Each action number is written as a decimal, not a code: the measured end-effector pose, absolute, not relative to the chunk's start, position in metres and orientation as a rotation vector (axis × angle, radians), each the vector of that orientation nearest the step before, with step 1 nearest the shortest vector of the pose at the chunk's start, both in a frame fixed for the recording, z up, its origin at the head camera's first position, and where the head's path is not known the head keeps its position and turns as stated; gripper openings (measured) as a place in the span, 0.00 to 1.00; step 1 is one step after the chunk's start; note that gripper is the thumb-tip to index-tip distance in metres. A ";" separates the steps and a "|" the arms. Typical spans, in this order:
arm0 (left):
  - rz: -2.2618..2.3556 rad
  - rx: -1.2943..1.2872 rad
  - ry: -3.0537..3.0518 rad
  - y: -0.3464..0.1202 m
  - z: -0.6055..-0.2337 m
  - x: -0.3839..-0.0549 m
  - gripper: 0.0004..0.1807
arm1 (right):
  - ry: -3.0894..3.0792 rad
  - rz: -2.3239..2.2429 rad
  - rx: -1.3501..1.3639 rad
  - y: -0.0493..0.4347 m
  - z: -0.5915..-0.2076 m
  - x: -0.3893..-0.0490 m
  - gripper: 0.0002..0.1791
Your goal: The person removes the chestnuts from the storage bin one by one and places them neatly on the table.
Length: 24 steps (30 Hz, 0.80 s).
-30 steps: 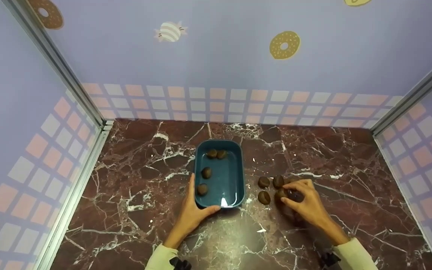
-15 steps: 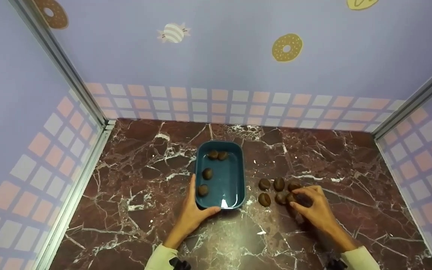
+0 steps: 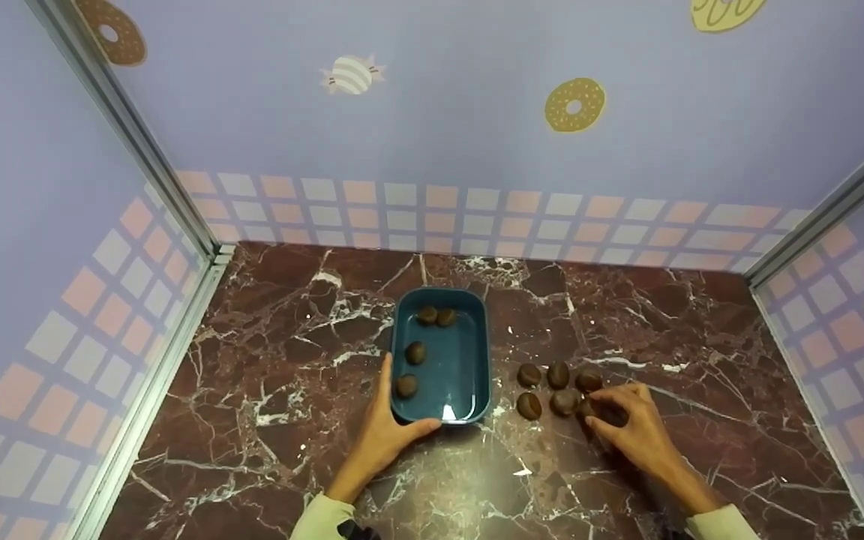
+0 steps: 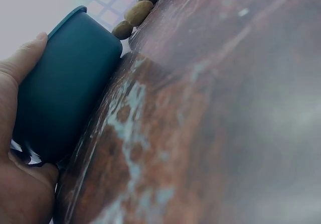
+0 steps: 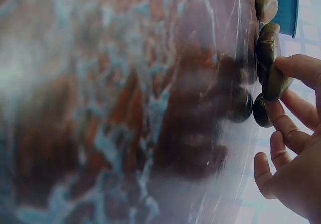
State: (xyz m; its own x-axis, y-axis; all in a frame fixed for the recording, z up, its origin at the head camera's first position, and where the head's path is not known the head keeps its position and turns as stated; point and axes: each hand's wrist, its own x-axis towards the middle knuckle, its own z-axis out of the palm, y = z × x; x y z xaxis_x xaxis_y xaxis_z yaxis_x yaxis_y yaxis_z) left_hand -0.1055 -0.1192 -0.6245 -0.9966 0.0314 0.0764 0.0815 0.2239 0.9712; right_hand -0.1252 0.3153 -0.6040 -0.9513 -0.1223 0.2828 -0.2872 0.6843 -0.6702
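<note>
A deep teal rectangular dish [image 3: 453, 352] stands on the marbled tabletop, with several brown chestnuts [image 3: 415, 352] spread along its left and far parts. At its near left corner my left hand [image 3: 388, 433] grips it, thumb on the near wall and fingers along the left side. Right of the dish, chestnuts [image 3: 529, 406] sit close together in two short rows. My right hand [image 3: 638, 427] pinches the chestnut [image 5: 275, 85] at the near right end of this group between thumb and fingers. That chestnut sits right beside its neighbour [image 3: 565, 402].
Patterned panels [image 3: 462, 127] with metal corner rails [image 3: 132, 142] enclose the marbled tabletop [image 3: 289, 360] at the back and both sides. The group of chestnuts lies a short distance from the dish's right wall.
My right hand has moved right from the middle of the group to its near right end, uncovering the chestnuts there. The left hand still holds the dish in place.
</note>
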 end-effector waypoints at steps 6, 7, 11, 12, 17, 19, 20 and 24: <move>-1.947 -0.114 -2.431 -0.122 -0.625 -0.105 0.75 | -2.664 1.118 0.372 0.313 -0.608 -0.124 0.23; -1.950 -0.117 -2.429 -0.122 -0.625 -0.105 0.75 | -2.661 1.114 0.382 0.312 -0.609 -0.124 0.24; -1.948 -0.142 -2.435 -0.125 -0.625 -0.105 0.75 | -2.655 1.090 0.397 0.312 -0.611 -0.125 0.24; -1.947 -0.146 -2.437 -0.125 -0.625 -0.106 0.76 | -2.656 1.082 0.398 0.312 -0.611 -0.125 0.24; -1.950 -0.136 -2.438 -0.125 -0.625 -0.106 0.76 | -2.659 1.065 0.409 0.312 -0.612 -0.126 0.24; -1.953 -0.142 -2.438 -0.125 -0.625 -0.107 0.76 | -2.650 1.066 0.427 0.313 -0.612 -0.126 0.24; -1.961 -0.143 -2.436 -0.124 -0.625 -0.107 0.75 | -2.642 1.064 0.439 0.313 -0.612 -0.126 0.24; -1.977 -0.148 -2.433 -0.123 -0.624 -0.108 0.74 | -2.623 1.056 0.475 0.314 -0.611 -0.127 0.24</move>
State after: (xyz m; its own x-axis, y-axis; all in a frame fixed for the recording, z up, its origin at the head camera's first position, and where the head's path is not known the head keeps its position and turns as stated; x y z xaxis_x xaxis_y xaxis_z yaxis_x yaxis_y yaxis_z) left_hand -0.1081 -0.1227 -0.6237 -0.9956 0.0707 0.0621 0.0753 0.2020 0.9765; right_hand -0.1265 0.3137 -0.6110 -0.9087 -0.1976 0.3677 -0.3973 0.6801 -0.6162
